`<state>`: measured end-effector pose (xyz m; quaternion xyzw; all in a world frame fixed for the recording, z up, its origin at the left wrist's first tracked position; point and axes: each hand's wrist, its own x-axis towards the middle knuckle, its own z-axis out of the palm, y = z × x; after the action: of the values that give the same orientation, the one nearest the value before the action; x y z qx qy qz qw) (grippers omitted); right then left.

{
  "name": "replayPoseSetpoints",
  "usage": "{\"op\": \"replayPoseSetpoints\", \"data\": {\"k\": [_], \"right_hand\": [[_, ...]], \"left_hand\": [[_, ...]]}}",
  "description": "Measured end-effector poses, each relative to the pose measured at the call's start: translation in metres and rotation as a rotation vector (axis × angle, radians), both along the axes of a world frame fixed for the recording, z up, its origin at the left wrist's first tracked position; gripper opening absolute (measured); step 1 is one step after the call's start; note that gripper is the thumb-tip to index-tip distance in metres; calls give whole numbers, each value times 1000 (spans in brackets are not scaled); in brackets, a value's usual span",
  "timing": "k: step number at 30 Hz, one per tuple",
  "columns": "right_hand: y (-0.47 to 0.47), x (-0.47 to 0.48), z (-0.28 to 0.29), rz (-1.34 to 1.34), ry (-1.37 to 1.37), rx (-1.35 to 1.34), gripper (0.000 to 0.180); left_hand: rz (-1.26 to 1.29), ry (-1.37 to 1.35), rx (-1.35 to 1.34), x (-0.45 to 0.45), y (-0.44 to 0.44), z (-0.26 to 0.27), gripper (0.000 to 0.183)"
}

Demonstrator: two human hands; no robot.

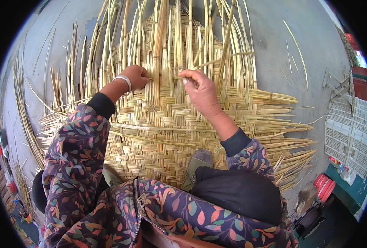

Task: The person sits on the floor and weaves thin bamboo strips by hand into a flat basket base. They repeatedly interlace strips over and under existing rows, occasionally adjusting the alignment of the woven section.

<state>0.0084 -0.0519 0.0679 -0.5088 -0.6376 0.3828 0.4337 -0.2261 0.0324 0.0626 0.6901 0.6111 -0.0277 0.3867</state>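
Note:
A mat of flat split reed or cane strips (177, 119) lies on the floor before me, woven over and under, with long loose ends fanning out at its far side. My left hand (137, 78), wearing a silver-coloured bangle (125, 81), is curled at the far edge of the weave, with a strip at its fingertips. Right of it, my right hand (199, 88) pinches a thin strip between thumb and forefinger. Upright strips (157, 66) stand between the two hands. Just beyond the right fingers, a narrow strip (226, 59) slants away to the right.
My shoes (199, 161) rest on the mat's near part. Two loose strips (158, 141) lie across the weave. Loose strips (25, 111) lie on the left floor. At right are a white plastic crate (346, 133) and a red round container (324, 186).

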Motion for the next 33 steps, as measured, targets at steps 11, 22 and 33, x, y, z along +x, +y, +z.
{"op": "replayPoseSetpoints", "data": {"k": [11,22,33], "right_hand": [[6,20,-18,-197,83,-194,15],[3,24,-47,-388,637,-306,13],[8,33,-35,-481,824,-391,9]], "left_hand": [[-252,324,248,9,-4,13,25],[-196,112,203,-13,5,-11,26],[-71,102,105,-13,5,-11,24]]}}
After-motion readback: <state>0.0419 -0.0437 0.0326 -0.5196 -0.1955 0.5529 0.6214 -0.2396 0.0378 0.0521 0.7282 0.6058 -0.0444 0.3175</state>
